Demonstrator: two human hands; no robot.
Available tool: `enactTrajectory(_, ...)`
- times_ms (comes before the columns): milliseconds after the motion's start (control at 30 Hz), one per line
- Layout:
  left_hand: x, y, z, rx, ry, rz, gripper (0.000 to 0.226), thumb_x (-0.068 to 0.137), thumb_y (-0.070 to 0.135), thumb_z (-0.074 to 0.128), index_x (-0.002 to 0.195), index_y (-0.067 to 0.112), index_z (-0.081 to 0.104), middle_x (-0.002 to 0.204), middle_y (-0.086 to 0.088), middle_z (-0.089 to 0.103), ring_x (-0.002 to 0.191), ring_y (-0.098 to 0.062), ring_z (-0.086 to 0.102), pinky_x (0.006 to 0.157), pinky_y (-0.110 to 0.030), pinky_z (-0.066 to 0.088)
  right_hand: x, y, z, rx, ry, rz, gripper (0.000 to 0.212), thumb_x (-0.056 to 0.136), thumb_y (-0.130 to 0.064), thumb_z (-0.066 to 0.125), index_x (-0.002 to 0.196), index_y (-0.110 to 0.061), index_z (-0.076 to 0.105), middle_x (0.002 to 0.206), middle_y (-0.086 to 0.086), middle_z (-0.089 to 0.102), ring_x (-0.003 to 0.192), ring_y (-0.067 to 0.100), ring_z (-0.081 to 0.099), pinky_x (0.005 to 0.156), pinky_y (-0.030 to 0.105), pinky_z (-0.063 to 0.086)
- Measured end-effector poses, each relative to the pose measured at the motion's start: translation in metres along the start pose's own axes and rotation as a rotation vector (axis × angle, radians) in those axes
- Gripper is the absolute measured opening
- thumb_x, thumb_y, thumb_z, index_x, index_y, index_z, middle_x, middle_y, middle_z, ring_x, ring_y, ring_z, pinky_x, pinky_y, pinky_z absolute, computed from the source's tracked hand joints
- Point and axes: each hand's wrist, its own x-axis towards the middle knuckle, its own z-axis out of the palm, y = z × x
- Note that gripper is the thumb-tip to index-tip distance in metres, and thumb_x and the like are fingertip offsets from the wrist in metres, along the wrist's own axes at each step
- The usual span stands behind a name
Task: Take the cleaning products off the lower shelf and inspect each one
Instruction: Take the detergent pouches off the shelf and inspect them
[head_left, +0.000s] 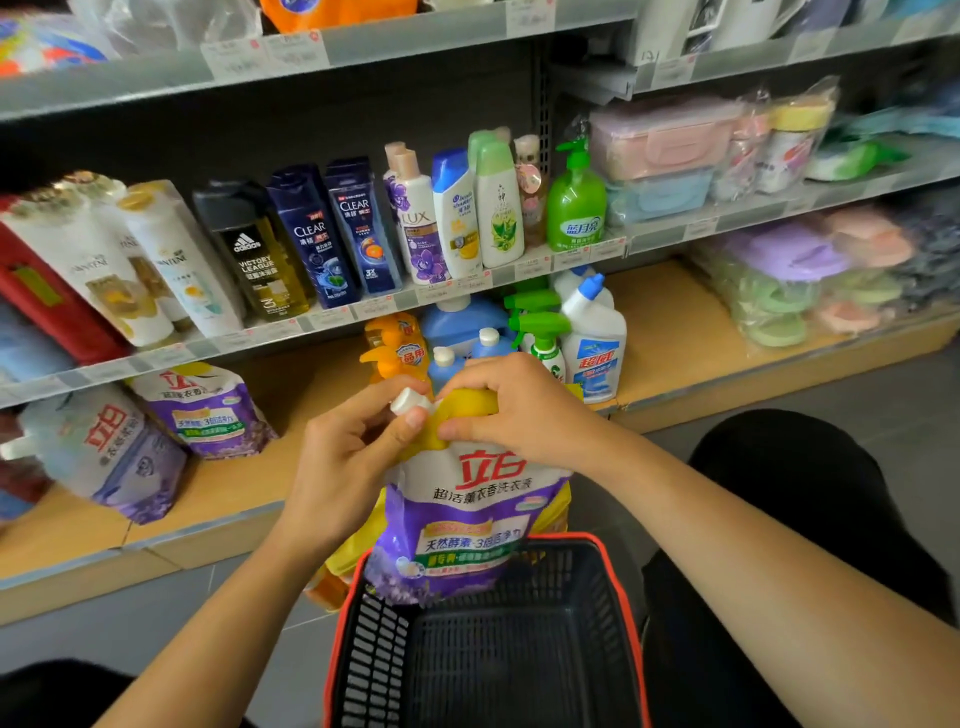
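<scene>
Above basket: right grip clutches pouch top to steady it; left grip pinches white cap, likely checking seal.

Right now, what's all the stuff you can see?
basket: one, black with red rim, bottom middle
detergent pouch: one, purple and white, yellow top, at the basket's far rim
shelf pouches: two, purple and white, lower shelf left
orange bottles: about two, orange, lower shelf behind hands
blue bottles: several, blue, lower shelf
spray bottles: at least two, green and white, lower shelf
toilet cleaner bottles: two, white with blue caps, lower shelf
shampoo bottles: many, mixed colours, middle shelf
left hand: one, fingers pinch the pouch's white cap
right hand: one, grips the pouch's yellow top
</scene>
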Motion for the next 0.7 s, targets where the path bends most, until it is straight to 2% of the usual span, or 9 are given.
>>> enactTrajectory(67,0.0,0.003,0.002,-0.049,0.005,-0.037,0.022,0.094,0.024,0.061,0.113,0.023,0.071,0.105,-0.004,0.075,0.096,-0.014,0.069,0.079,-0.035,0.058,-0.002,-0.002,0.0,0.038,0.022,-0.037,0.004,0.086,-0.021,0.078,0.089,-0.018,0.079,0.073,-0.022,0.064,0.076,-0.003,0.061,0.07,0.012,0.043)
enactTrajectory(133,0.0,0.006,0.003,-0.096,0.006,-0.073,0.026,0.092,0.023,0.06,0.115,0.019,0.071,0.11,0.0,0.076,0.1,-0.009,0.069,0.082,-0.029,0.057,-0.004,-0.002,0.001,0.059,0.073,-0.067,0.012,0.089,-0.019,0.075,0.084,-0.009,0.079,0.068,-0.019,0.061,0.071,-0.003,0.058,0.066,0.01,0.04)
enactTrajectory(200,0.001,0.007,0.003,-0.107,0.009,-0.099,0.031,0.091,0.024,0.059,0.117,0.013,0.071,0.111,-0.001,0.076,0.102,-0.012,0.07,0.082,-0.028,0.058,-0.006,-0.004,0.002,0.055,0.106,-0.073,0.012,0.089,-0.016,0.075,0.085,-0.006,0.08,0.066,-0.017,0.061,0.069,-0.001,0.058,0.064,0.011,0.039)
enactTrajectory(300,-0.003,0.007,0.005,-0.101,0.094,-0.125,0.029,0.086,0.027,0.066,0.111,0.014,0.075,0.104,-0.003,0.078,0.098,-0.023,0.073,0.08,-0.039,0.062,-0.009,-0.004,0.005,0.019,0.136,-0.077,0.014,0.089,-0.017,0.075,0.082,-0.005,0.081,0.068,0.007,0.063,0.067,0.016,0.058,0.063,0.032,0.046)
enactTrajectory(367,-0.005,0.008,0.009,-0.095,0.174,-0.114,0.023,0.083,0.03,0.071,0.102,0.019,0.077,0.095,0.0,0.079,0.09,-0.02,0.075,0.078,-0.038,0.063,-0.01,-0.003,0.008,-0.005,0.15,-0.08,0.019,0.089,-0.018,0.075,0.079,-0.002,0.079,0.069,0.018,0.061,0.067,0.028,0.057,0.065,0.044,0.044)
enactTrajectory(467,-0.004,0.008,0.012,-0.062,0.237,-0.075,0.015,0.082,0.028,0.074,0.094,0.02,0.079,0.088,0.001,0.079,0.082,-0.016,0.074,0.075,-0.035,0.062,-0.011,-0.004,0.012,-0.004,0.152,-0.091,0.016,0.088,-0.015,0.076,0.078,-0.002,0.08,0.067,0.016,0.061,0.065,0.026,0.057,0.063,0.045,0.044)
enactTrajectory(533,-0.001,0.006,0.01,-0.051,0.22,-0.074,0.02,0.084,0.026,0.072,0.1,0.016,0.078,0.092,0.0,0.079,0.087,-0.015,0.074,0.079,-0.033,0.061,-0.01,-0.004,0.013,0.011,0.148,-0.079,0.015,0.088,-0.014,0.076,0.079,-0.003,0.08,0.067,0.015,0.061,0.065,0.023,0.057,0.062,0.042,0.044)
enactTrajectory(633,0.002,0.005,0.001,-0.033,0.077,-0.053,0.028,0.09,0.022,0.063,0.112,0.009,0.073,0.106,-0.007,0.075,0.098,-0.015,0.069,0.083,-0.03,0.057,-0.009,-0.003,0.013,0.062,0.137,-0.052,0.009,0.088,-0.014,0.076,0.084,-0.007,0.081,0.066,0.002,0.059,0.062,0.01,0.054,0.059,0.027,0.043)
enactTrajectory(700,0.0,0.005,-0.003,-0.054,-0.012,-0.038,0.03,0.093,0.019,0.059,0.12,0.01,0.07,0.112,-0.006,0.073,0.105,-0.011,0.068,0.086,-0.024,0.054,-0.008,-0.003,0.015,0.075,0.125,-0.039,0.006,0.089,-0.013,0.075,0.088,-0.009,0.081,0.067,-0.006,0.059,0.064,0.004,0.054,0.061,0.023,0.043)
